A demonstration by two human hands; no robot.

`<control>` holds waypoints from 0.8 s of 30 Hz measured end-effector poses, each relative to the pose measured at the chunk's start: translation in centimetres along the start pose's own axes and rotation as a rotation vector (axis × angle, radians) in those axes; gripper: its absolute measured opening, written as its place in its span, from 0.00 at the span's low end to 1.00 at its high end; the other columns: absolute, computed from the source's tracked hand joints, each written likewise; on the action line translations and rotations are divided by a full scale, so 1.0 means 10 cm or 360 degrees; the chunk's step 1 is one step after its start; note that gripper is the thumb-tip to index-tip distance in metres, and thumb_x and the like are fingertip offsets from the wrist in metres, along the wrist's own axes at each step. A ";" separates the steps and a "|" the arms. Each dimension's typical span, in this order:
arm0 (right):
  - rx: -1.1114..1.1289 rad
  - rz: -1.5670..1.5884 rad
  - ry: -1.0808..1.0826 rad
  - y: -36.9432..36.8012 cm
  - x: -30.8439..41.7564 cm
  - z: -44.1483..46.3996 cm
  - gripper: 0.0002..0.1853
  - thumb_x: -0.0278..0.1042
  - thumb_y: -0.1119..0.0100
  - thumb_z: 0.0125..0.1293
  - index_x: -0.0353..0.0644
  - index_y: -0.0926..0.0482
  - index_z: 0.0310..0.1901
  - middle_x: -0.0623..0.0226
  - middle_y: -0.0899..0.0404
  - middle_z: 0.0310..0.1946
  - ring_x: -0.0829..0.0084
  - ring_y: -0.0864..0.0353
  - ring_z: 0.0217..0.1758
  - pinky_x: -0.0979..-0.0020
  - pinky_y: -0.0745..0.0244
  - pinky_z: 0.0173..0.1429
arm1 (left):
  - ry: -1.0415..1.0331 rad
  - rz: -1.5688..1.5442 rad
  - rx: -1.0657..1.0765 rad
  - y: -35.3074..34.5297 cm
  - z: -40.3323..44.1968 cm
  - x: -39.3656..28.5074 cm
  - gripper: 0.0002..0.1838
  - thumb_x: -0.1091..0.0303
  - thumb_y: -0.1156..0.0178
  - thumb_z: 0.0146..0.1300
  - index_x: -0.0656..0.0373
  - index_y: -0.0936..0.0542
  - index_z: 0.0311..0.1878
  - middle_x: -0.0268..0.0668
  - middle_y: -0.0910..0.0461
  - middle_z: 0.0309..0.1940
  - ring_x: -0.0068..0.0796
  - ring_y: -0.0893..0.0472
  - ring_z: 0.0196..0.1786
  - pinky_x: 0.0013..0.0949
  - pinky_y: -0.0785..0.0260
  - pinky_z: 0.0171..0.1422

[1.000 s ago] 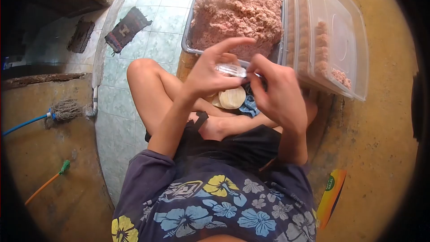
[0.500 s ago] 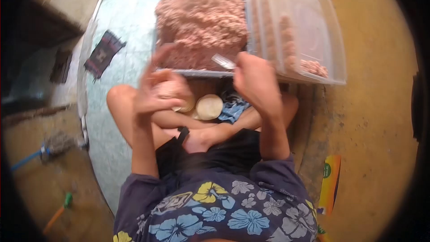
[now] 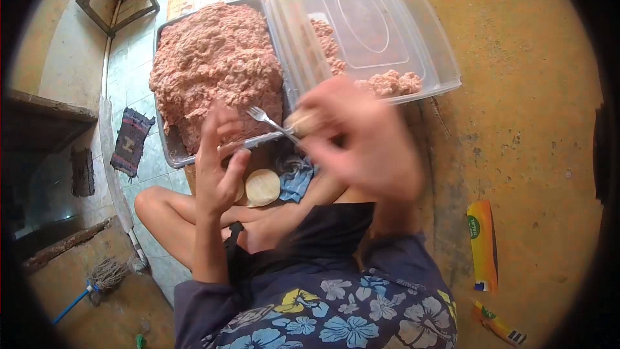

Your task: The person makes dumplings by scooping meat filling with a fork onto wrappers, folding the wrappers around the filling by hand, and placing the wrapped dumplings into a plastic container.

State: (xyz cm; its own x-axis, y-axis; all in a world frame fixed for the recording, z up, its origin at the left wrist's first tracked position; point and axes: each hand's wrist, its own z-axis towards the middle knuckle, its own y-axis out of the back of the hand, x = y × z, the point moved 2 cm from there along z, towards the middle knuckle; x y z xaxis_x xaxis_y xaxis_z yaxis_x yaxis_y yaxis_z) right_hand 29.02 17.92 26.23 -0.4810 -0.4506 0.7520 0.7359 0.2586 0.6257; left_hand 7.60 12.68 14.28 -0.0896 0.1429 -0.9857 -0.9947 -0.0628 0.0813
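Observation:
My left hand [image 3: 219,161] is raised over the near left corner of the tray, fingers apart, with nothing in it. My right hand [image 3: 365,132], smeared by motion, holds a metal fork [image 3: 259,115] whose tines point left over the meat. At its fingertips is a pale, round filled dumpling [image 3: 305,121]. A deep tray [image 3: 169,150] in front of me is heaped with pink minced meat [image 3: 213,58]. Below it, by my crossed legs, lie round pale dough wrappers [image 3: 263,187] in a stack, partly hidden by my left hand.
A clear plastic container [image 3: 413,45] right of the tray holds pinkish filled pieces along its near and left sides. A blue cloth [image 3: 296,179] lies beside the wrappers. A dark woven mat [image 3: 134,142], a mop [image 3: 106,276] and a yellow packet [image 3: 482,245] are on the floor.
The dumpling has passed from my left hand to my right, which still has the fork. My left hand has opened. The view has swung right, and my right hand is nearer the container.

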 end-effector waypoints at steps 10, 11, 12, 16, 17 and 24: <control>0.0188 -0.0484 -0.0510 0.48 -0.68 0.50 0.30 0.60 0.55 0.74 0.38 0.16 0.44 0.47 0.16 0.39 0.48 0.17 0.44 0.60 0.23 0.47 | 0.0008 0.1389 0.0450 -0.48 -0.91 1.11 0.12 0.71 0.29 0.46 0.54 0.20 0.35 0.37 0.23 0.33 0.42 0.21 0.44 0.44 0.24 0.42; 0.0217 -0.0505 -0.0584 0.50 -0.62 0.52 0.26 0.55 0.53 0.74 0.36 0.17 0.45 0.48 0.16 0.40 0.51 0.15 0.43 0.62 0.22 0.44 | 0.0054 0.1303 0.0415 -0.47 -0.92 1.09 0.08 0.71 0.29 0.45 0.56 0.20 0.28 0.38 0.24 0.32 0.43 0.22 0.42 0.45 0.25 0.42; 0.0240 -0.0523 -0.0663 0.48 -0.56 0.50 0.23 0.50 0.50 0.75 0.34 0.17 0.46 0.49 0.16 0.41 0.54 0.14 0.41 0.65 0.21 0.41 | 0.0060 0.1237 0.0438 -0.45 -0.92 1.11 0.08 0.71 0.28 0.45 0.56 0.20 0.27 0.38 0.24 0.31 0.43 0.22 0.41 0.45 0.25 0.42; 0.0319 -0.0823 0.0094 -0.84 -0.36 0.26 0.07 0.31 0.41 0.62 0.40 0.15 0.35 0.52 0.15 0.35 0.54 0.12 0.38 0.60 0.18 0.40 | 0.0126 0.1052 0.0541 -0.32 -0.89 1.13 0.08 0.69 0.28 0.46 0.57 0.19 0.25 0.39 0.24 0.30 0.43 0.21 0.40 0.45 0.26 0.43; 0.0557 -0.0894 -0.0067 -1.21 -0.58 0.28 0.05 0.27 0.40 0.59 0.41 0.14 0.33 0.52 0.15 0.34 0.56 0.12 0.38 0.60 0.17 0.40 | 0.0146 0.1025 0.0574 -0.29 -0.87 1.10 0.08 0.69 0.28 0.47 0.57 0.19 0.24 0.39 0.24 0.30 0.44 0.21 0.40 0.45 0.26 0.44; 0.0705 -0.1304 -0.0513 -1.51 -1.09 0.57 0.07 0.26 0.43 0.57 0.37 0.15 0.32 0.46 0.15 0.33 0.49 0.13 0.41 0.54 0.17 0.45 | 0.0439 -0.0727 -0.0149 0.05 -0.93 1.11 0.03 0.74 0.45 0.62 0.61 0.29 0.34 0.47 0.16 0.40 0.38 0.17 0.43 0.39 0.25 0.55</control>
State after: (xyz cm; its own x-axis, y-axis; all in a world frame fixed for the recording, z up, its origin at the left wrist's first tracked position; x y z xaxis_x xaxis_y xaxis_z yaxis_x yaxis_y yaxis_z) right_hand 20.49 23.83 9.77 -0.9178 -0.3958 0.0305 -0.0964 0.2967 0.9501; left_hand 6.57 5.08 1.97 0.3799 -0.0876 -0.9209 -0.9195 -0.1446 -0.3655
